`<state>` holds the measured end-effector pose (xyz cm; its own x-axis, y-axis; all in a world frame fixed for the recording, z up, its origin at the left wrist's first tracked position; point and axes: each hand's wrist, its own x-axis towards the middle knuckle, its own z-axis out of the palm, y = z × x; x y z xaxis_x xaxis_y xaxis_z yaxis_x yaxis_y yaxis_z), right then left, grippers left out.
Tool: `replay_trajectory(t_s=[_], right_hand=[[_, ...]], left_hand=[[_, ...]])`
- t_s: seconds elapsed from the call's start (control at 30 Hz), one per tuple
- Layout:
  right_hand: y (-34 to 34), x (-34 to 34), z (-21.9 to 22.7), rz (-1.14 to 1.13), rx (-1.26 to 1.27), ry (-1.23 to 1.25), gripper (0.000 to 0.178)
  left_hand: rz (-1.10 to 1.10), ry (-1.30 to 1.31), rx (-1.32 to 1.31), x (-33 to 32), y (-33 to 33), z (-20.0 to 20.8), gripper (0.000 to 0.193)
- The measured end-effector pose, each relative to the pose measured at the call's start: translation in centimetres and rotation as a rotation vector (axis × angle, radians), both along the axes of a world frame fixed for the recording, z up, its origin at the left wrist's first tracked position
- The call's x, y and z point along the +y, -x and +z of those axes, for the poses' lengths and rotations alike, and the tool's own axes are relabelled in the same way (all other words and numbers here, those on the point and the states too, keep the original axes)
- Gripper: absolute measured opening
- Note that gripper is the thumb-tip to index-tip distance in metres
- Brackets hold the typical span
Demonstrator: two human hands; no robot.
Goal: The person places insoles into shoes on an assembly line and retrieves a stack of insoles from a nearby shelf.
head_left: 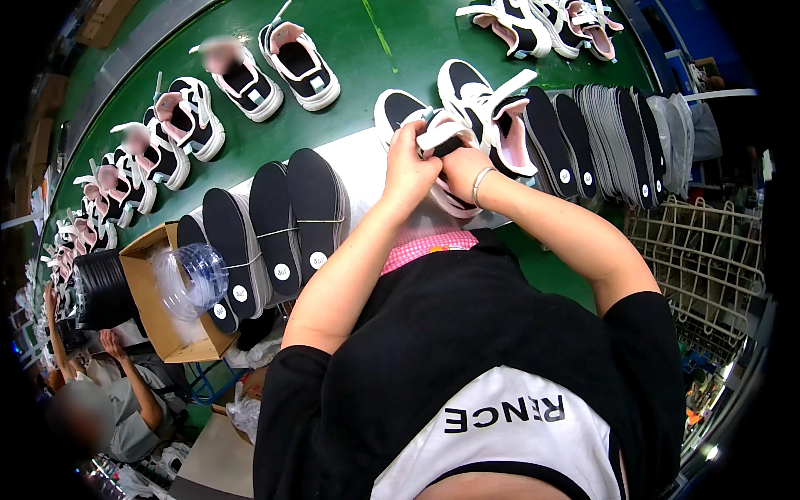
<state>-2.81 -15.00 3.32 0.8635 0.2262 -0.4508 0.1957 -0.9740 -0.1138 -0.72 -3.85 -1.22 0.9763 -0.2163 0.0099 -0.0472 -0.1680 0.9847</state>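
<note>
We see both of our hands meeting at the middle of the view, just above twelve o'clock from our chest, on a black-and-white sneaker [433, 137] with a pink lining that we hold over the white sheet on the green desk [350, 50]. Our left hand [408, 167] has its grip clamped on the shoe's white strap and upper edge, fingers curled over it; our right hand [462, 171], with a thin bracelet [478, 185] at the wrist, has its grip closed on the shoe's near side, its fingertips hidden inside the opening, so we cannot tell exactly what they touch. A second matching sneaker [483, 104] lies touching it at one o'clock, its white strap sticking up. At three o'clock from the hands a long row of dark insoles [600, 133] stands on edge, and beyond it a white wire rack [708, 258]. At nine o'clock lie bundled stacks of black insoles [279, 221] tied with thin bands, and next to them at eight o'clock an open cardboard box [146, 308] with a clear plastic bag [187, 279] in it. More sneakers line the green desk in a curve from ten to twelve o'clock. At seven o'clock another person's hand [112, 342] rests near a black tub [100, 287]
</note>
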Motion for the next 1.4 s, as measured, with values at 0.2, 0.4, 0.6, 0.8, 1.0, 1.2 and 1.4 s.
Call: replay_trajectory(t_s=[0.2,0.4,0.6,0.8,1.0,1.2,1.4], right_hand=[[-1.9,0.3,0.3,0.261,0.311,0.157,0.03],[-1.4,-0.2,-3.1,0.208,0.222,0.292,0.028],[-1.2,0.1,-0.1,0.279,0.141,0.316,0.033],[0.2,-1.4,2.9,0.127,0.408,0.12,0.028],[1.8,-3.0,2.1,0.341,0.351,0.181,0.027],[1.4,-3.4,2.9,0.271,0.386,0.099,0.025],[-1.4,-3.9,3.7,0.242,-0.554,-0.151,0.02]], left_hand=[[-0.059,0.073,0.078,0.0,-0.1,-1.0,0.055],[-0.045,-0.057,-0.112,-0.4,0.1,-0.9,0.052],[-0.025,0.015,-0.049,-0.7,0.2,0.0,0.046],[-0.012,-0.017,-0.103,-0.9,0.4,-0.4,0.046],[-0.026,-0.005,-0.066,-1.0,0.1,-0.5,0.045],[0.0,0.133,0.014,-1.3,0.5,-0.7,0.041],[-0.107,0.278,0.301,-0.9,-1.1,-1.9,0.023]])
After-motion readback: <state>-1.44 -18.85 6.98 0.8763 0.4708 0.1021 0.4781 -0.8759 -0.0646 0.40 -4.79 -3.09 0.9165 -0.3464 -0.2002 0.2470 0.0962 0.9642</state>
